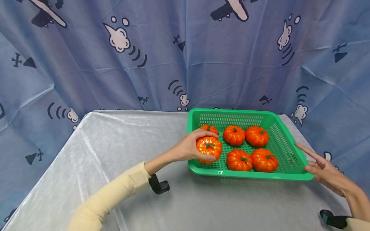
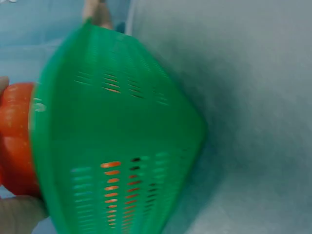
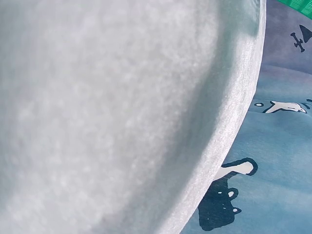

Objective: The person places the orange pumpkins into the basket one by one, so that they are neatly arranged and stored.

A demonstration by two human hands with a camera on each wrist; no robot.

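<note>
My left hand holds a shiny orange pumpkin by its sides, thumb at the near side and fingers at the far side. This pumpkin is at the left end of a green plastic basket and partly covers another pumpkin behind it. In the left wrist view, the held pumpkin shows beside the basket's rim. At the basket's right end, my right hand touches the outer rim with extended index finger and thumb; its other fingers are partly hidden. The right wrist view does not show this hand.
Several more orange pumpkins lie inside the basket, in two rows. A pale cloth-covered table extends left of and in front of the basket. Behind it hangs a blue patterned curtain.
</note>
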